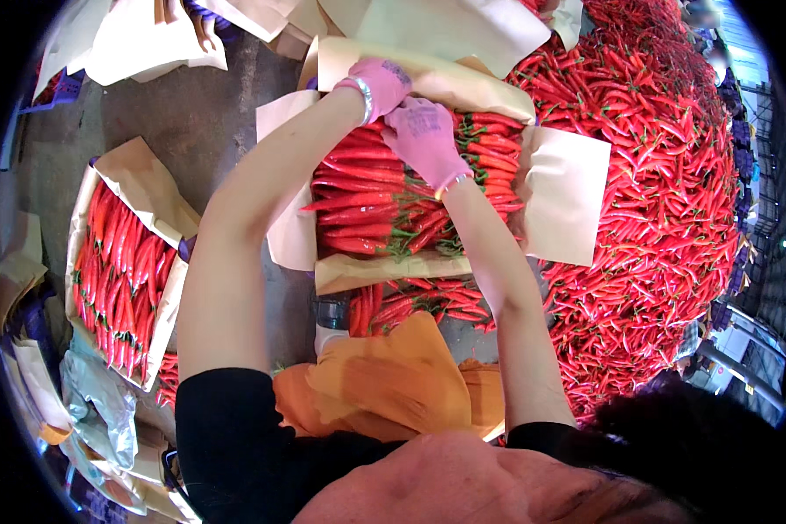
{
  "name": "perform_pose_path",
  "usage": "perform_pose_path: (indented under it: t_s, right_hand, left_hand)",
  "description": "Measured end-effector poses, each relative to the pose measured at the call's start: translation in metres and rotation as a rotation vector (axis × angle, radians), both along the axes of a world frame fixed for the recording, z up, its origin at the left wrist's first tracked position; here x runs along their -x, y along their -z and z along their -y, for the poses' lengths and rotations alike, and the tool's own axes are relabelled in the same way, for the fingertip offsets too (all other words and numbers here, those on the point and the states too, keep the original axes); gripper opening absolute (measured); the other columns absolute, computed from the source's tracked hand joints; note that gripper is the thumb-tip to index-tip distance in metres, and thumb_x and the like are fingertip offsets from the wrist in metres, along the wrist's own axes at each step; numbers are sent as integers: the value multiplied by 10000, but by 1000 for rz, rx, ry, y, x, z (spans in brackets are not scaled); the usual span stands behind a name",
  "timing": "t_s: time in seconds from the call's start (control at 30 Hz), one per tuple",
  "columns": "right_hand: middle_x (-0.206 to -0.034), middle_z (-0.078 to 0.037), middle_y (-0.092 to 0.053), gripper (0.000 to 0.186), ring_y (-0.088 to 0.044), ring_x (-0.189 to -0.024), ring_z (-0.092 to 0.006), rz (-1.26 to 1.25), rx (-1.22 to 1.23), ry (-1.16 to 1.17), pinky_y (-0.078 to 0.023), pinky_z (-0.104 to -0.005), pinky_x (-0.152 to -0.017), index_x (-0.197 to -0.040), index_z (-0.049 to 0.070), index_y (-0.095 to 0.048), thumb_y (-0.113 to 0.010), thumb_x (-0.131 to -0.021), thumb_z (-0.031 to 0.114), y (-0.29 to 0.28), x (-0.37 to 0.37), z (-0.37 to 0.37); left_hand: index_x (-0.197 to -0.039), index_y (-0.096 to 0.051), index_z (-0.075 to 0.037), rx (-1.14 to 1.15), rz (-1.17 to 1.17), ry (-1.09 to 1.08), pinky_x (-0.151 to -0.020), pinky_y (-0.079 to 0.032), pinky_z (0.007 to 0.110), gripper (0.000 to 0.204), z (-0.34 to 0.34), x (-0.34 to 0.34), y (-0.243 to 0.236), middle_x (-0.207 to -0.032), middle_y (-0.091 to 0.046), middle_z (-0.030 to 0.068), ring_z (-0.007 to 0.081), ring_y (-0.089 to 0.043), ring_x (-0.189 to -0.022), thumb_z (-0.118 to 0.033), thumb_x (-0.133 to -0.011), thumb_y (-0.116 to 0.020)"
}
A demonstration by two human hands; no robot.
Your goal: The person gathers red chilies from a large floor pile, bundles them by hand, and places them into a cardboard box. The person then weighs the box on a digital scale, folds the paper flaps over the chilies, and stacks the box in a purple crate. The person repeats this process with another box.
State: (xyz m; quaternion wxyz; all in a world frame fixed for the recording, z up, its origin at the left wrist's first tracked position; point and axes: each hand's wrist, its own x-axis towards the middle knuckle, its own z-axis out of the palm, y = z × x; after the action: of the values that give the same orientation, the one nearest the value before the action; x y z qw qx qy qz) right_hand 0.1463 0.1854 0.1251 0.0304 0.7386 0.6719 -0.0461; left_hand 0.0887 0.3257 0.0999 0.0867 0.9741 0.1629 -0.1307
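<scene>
Before me is a paper-lined box [421,269] packed with long red chili peppers [358,199] in rows, their green stems meeting in the middle and at the right. Pink gloves cover both hands. At the box's far side, my left hand [382,86] is closed by the folded paper lining [472,86]. Just right of it and nearer, my right hand [426,138] bends over the top of the peppers, fingers curled close to the left hand. Whatever either hand grips is hidden beneath the gloves.
A great heap of loose red chilies [646,210] fills the right side. Another paper-lined box of chilies [118,271] stands at the left. More loose chilies [419,301] lie between the near box edge and my orange-clad legs [393,375]. Paper sheets [148,39] lie at the far left.
</scene>
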Motion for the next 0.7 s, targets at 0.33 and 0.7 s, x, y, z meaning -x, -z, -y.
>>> perform_pose_path:
  t_s: [0.33, 0.7]
  right_hand:
    - [-1095, -80, -657, 216, -646, -1043, -256, 42, 119, 29, -511, -408, -838, -1072, 168, -687, -576, -893, 216, 20, -21, 5]
    - [-1100, -114, -693, 238, -662, -1028, -299, 60, 365, 111, -532, -438, -861, -1045, 141, -724, -588, -879, 244, 8, -33, -3]
  left_hand:
    - [-894, -693, -112, -49, 393, 115, -839, -447, 370, 178, -14, 118, 5, -928, -646, 29, 204, -605, -925, -236, -769, -667]
    - [-694, -613, -173, -77, 398, 174, -873, -404, 381, 65, -2, 127, 34, -800, -592, 2, 215, -560, -860, -208, -725, -659]
